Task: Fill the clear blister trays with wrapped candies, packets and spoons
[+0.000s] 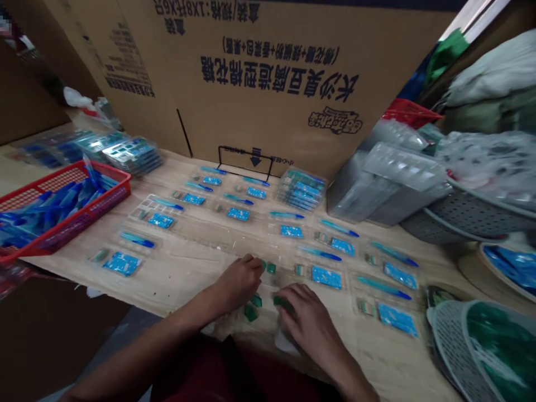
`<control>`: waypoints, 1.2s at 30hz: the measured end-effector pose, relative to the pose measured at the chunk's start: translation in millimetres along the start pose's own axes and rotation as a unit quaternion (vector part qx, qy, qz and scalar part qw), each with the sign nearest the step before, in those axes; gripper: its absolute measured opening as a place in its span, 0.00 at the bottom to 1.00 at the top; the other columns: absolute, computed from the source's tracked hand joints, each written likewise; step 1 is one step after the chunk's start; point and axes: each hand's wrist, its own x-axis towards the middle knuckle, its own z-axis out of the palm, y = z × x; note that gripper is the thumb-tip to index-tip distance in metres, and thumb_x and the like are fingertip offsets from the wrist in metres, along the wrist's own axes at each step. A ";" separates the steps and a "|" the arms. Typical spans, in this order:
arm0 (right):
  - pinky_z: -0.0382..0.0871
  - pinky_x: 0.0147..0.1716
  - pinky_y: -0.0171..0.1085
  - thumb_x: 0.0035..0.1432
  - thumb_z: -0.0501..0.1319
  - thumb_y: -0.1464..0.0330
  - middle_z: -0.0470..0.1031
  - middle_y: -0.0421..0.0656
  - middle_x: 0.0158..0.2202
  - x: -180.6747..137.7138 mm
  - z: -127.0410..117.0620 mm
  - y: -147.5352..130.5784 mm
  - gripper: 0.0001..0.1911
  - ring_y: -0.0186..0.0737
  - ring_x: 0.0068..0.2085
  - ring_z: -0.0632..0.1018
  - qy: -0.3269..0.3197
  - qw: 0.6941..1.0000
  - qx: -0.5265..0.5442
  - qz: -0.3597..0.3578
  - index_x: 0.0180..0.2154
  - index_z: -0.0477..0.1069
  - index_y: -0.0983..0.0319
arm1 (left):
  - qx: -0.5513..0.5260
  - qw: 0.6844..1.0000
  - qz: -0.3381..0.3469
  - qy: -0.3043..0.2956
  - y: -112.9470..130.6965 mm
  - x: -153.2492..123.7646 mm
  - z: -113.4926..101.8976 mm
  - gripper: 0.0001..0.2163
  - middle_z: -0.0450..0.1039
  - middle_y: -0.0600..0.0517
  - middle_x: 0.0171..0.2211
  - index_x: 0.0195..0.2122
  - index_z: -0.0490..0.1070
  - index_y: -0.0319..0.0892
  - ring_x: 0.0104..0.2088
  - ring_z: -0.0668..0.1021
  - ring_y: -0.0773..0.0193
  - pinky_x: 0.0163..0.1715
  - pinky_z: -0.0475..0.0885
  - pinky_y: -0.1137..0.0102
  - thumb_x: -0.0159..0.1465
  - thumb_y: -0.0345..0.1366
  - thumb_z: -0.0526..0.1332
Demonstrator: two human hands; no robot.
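Observation:
Near the table's front middle, my left hand (239, 283) has its fingers pressed together over a clear tray. A small green piece (271, 268) lies just right of those fingertips; what they pinch is mostly hidden. My right hand (309, 317) is curled, with a dark green piece (285, 304) between thumb and fingers. Two more loose green pieces (250, 312) rest on the tabletop between my wrists. Around my hands lie clear trays, several holding a blue pen (321, 253), a blue patterned packet (326, 277) and a small striped eraser-like block (300, 271).
At the left stands a red basket (96, 209) of blue pens, with stacked filled trays (132, 153) behind it. A large cardboard box (268, 123) walls off the back. On the right are nested clear trays (355, 187) and grey baskets (450, 335), one holding green items.

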 end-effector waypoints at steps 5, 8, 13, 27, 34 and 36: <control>0.67 0.37 0.43 0.54 0.56 0.77 0.73 0.44 0.31 10.0 9.2 -2.8 0.08 0.45 0.36 0.73 0.014 1.000 0.004 0.013 0.33 0.72 0.60 | -0.119 0.987 -0.053 0.098 2.5 -16.4 1.0 0.11 0.73 0.43 0.44 0.39 0.73 0.39 0.45 0.74 0.56 0.46 0.68 0.62 0.59 0.24 0.54; 0.69 0.34 0.38 0.57 0.57 0.72 0.72 0.42 0.30 11.7 6.4 -0.1 0.05 0.41 0.34 0.74 0.068 0.990 0.124 0.020 0.33 0.72 0.60 | -0.285 0.942 -0.130 0.123 13.4 -26.1 3.3 0.10 0.76 0.47 0.37 0.40 0.73 0.41 0.37 0.76 0.60 0.38 0.69 0.68 0.59 0.29 0.56; 0.71 0.33 0.33 0.56 0.60 0.69 0.74 0.41 0.32 10.8 7.7 -8.1 0.06 0.36 0.33 0.75 0.133 0.944 0.298 0.037 0.38 0.71 0.59 | -0.646 0.728 -0.192 0.129 34.2 -23.3 11.9 0.09 0.75 0.52 0.28 0.31 0.73 0.39 0.29 0.75 0.66 0.31 0.68 0.73 0.53 0.39 0.66; 0.67 0.31 0.38 0.58 0.55 0.75 0.73 0.43 0.28 30.8 15.3 18.1 0.11 0.41 0.31 0.75 0.053 0.996 -0.067 0.010 0.27 0.73 0.59 | -0.702 0.601 -0.328 0.195 -0.1 -23.7 -1.5 0.09 0.73 0.54 0.22 0.28 0.78 0.37 0.22 0.73 0.71 0.25 0.64 0.75 0.43 0.32 0.67; 0.65 0.28 0.38 0.48 0.57 0.83 0.73 0.46 0.25 54.1 27.6 5.1 0.13 0.42 0.26 0.74 0.021 0.982 -0.186 0.028 0.21 0.68 0.61 | -0.698 0.609 -0.323 0.196 -2.8 -19.8 -5.2 0.09 0.73 0.53 0.20 0.28 0.78 0.38 0.23 0.74 0.69 0.25 0.64 0.75 0.44 0.32 0.66; 0.65 0.27 0.37 0.48 0.56 0.80 0.72 0.44 0.25 51.6 20.0 3.6 0.10 0.41 0.27 0.75 0.029 0.989 -0.147 0.019 0.22 0.67 0.60 | -0.699 0.608 -0.321 0.197 -2.8 -22.0 -6.2 0.09 0.74 0.53 0.21 0.28 0.78 0.38 0.23 0.74 0.69 0.24 0.63 0.75 0.43 0.32 0.67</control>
